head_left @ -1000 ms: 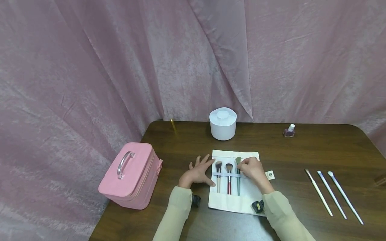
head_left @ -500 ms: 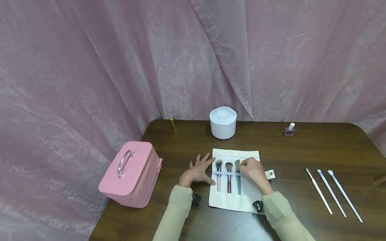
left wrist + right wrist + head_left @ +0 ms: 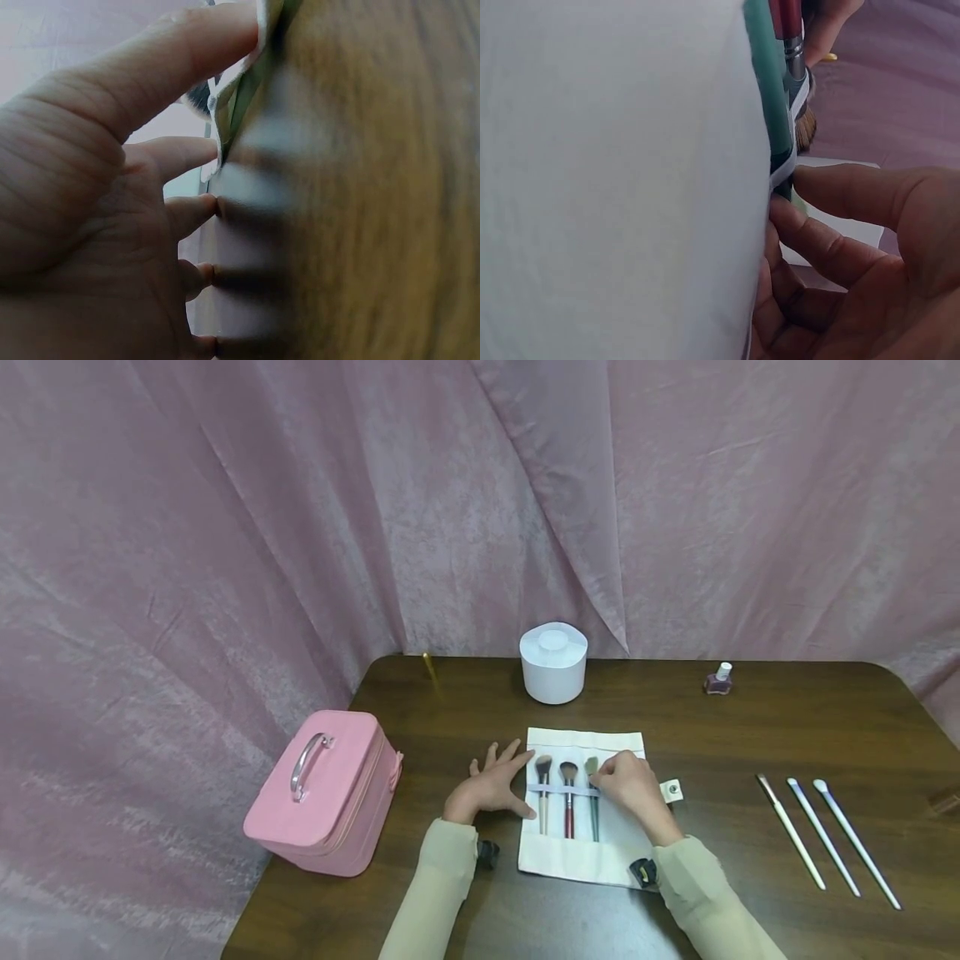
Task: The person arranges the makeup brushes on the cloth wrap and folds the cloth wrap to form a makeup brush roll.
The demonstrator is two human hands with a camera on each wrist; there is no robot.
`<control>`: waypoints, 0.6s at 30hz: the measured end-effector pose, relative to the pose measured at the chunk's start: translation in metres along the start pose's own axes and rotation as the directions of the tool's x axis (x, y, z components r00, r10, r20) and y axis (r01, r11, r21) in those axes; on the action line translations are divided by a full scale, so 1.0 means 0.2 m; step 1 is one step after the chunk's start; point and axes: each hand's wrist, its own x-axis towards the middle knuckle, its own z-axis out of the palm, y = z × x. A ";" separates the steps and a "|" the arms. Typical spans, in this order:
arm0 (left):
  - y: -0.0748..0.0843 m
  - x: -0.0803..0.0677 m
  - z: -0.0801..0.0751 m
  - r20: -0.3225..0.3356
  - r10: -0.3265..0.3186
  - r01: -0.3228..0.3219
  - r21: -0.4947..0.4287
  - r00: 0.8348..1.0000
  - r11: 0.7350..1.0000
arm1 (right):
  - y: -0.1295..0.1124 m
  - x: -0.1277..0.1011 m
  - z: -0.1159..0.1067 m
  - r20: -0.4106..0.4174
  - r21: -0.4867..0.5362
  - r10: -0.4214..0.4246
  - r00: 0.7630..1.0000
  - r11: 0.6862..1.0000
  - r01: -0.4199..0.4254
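A white fabric brush roll [image 3: 555,857] lies spread on the table, a pale elastic band running across it. Under the band sit a brush with a cream handle [image 3: 543,818], a brush with a red handle [image 3: 569,822] and a green makeup brush [image 3: 595,827]. My right hand [image 3: 630,785] pinches the green brush between thumb and index finger, close to the band; in the right wrist view its green handle [image 3: 769,82] passes under the strap. My left hand [image 3: 487,789] is spread, thumb and index fingertip resting on the roll's left edge.
Three slim brushes [image 3: 821,839] lie to the right. A pink case [image 3: 322,793] stands at left. Toward the back are a white lidded container [image 3: 553,668], a nail polish bottle [image 3: 717,681] and a small gold tube [image 3: 429,666]. The roll's snap tab [image 3: 671,791] sticks out right.
The green brush's handle end has swung slightly right in my right hand's pinch. The left hand stays in place, and the head view has shifted slightly.
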 end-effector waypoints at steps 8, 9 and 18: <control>0.01 -0.01 0.00 0.002 0.003 -0.003 -0.005 1.000 1.000 | 0.01 -0.02 -0.03 -0.018 -0.017 -0.033 0.999 0.999 0.032; 0.01 -0.01 0.00 0.003 0.003 -0.003 -0.005 1.000 1.000 | 0.02 -0.02 -0.03 -0.016 -0.016 -0.037 0.999 0.999 0.036; 0.01 -0.02 -0.01 0.002 0.005 -0.005 -0.003 1.000 1.000 | 0.05 -0.04 -0.13 -0.026 0.050 -0.122 0.992 0.991 0.123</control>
